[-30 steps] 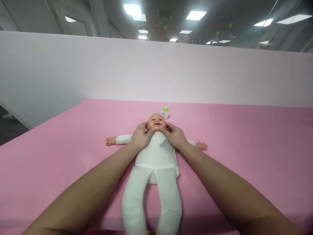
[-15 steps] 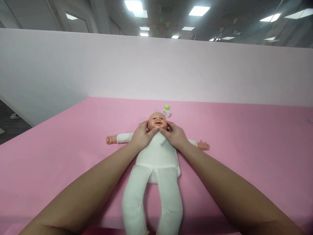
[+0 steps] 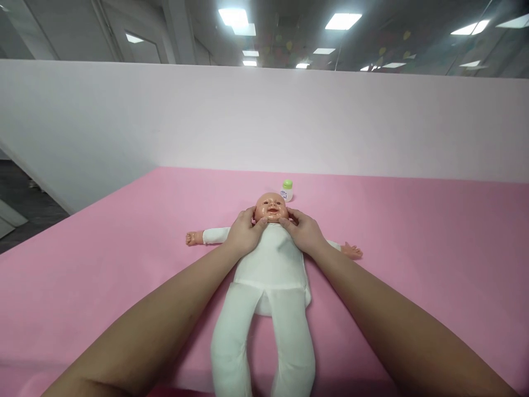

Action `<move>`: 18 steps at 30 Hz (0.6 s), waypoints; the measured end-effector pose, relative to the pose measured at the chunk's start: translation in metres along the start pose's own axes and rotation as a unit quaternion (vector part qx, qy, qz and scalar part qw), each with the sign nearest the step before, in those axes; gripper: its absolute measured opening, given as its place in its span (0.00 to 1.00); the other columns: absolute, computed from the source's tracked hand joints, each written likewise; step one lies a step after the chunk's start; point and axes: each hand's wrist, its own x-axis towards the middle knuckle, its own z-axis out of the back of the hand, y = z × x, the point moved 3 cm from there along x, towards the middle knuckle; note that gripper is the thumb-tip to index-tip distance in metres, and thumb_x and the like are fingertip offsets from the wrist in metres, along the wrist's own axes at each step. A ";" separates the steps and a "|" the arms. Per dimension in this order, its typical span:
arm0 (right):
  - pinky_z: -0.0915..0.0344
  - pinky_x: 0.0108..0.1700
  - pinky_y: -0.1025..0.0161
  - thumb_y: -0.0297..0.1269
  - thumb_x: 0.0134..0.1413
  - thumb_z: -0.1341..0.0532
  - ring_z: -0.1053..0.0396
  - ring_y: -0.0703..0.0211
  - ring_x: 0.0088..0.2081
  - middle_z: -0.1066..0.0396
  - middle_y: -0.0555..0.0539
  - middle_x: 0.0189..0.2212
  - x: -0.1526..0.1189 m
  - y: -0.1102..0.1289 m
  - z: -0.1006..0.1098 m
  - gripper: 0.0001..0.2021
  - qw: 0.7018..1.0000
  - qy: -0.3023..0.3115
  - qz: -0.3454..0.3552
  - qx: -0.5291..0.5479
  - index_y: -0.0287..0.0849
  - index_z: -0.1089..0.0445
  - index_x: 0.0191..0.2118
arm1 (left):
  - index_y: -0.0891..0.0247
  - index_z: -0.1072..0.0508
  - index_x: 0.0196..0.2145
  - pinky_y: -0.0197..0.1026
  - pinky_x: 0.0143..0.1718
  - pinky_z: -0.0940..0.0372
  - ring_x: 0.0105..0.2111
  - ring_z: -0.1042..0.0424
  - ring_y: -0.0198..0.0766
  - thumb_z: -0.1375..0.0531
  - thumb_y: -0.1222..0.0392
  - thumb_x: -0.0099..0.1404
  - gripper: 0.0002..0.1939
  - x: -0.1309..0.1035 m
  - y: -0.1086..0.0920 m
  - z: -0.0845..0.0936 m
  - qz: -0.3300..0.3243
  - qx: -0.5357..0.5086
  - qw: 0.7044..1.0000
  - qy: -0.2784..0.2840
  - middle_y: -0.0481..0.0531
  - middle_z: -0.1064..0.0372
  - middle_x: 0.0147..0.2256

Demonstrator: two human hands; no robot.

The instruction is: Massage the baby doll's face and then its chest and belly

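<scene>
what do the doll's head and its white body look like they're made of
Doll's head: looks like hard plastic or vinyl, glossy, with light glints on the cheeks. White body: seems to be soft stuffed fabric, matte, with seams and limp, slightly wrinkled legs. The exact materials cannot be told.

This looks like an office or training room rather than a home. Overhead runs a dark open ceiling with rows of flat square light panels (image 3: 233,16), and glass partitions (image 3: 475,38) catch their reflections. A plain white divider wall (image 3: 264,118) closes off the far side of a wide desk (image 3: 433,237) covered in pink cloth. At the left edge, dark office flooring (image 3: 28,204) shows beyond the divider.
</scene>
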 end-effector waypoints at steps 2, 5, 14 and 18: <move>0.33 0.61 0.51 0.53 0.66 0.37 0.26 0.49 0.57 0.23 0.47 0.58 0.003 -0.003 0.000 0.22 1.000 0.005 0.003 0.017 0.53 0.26 0.61 | 0.61 0.30 0.63 0.54 0.57 0.34 0.56 0.29 0.53 0.44 0.41 0.74 0.28 0.002 0.004 -0.001 0.004 -0.001 1.000 -0.004 0.63 0.28 0.57; 0.36 0.65 0.50 0.53 0.70 0.42 0.28 0.49 0.61 0.25 0.48 0.60 0.005 -0.005 0.000 0.21 0.999 0.013 0.006 0.037 0.52 0.25 0.60 | 0.61 0.31 0.65 0.56 0.62 0.38 0.60 0.32 0.53 0.48 0.44 0.77 0.27 0.004 0.007 -0.003 0.002 -0.008 1.000 -0.007 0.63 0.30 0.60; 0.28 0.52 0.53 0.59 0.56 0.30 0.23 0.48 0.51 0.21 0.44 0.52 -0.005 0.012 0.000 0.31 1.000 0.006 0.005 -0.019 0.49 0.28 0.60 | 0.60 0.30 0.62 0.51 0.49 0.31 0.48 0.25 0.52 0.40 0.34 0.69 0.34 0.000 -0.005 0.000 -0.001 0.012 1.000 0.006 0.64 0.28 0.55; 0.28 0.48 0.53 0.62 0.53 0.30 0.23 0.47 0.48 0.20 0.44 0.48 -0.005 0.012 0.000 0.31 0.999 -0.012 -0.005 -0.039 0.48 0.26 0.56 | 0.61 0.31 0.63 0.50 0.46 0.30 0.46 0.25 0.51 0.37 0.33 0.66 0.37 -0.001 -0.007 0.000 0.006 0.014 1.000 0.008 0.65 0.29 0.55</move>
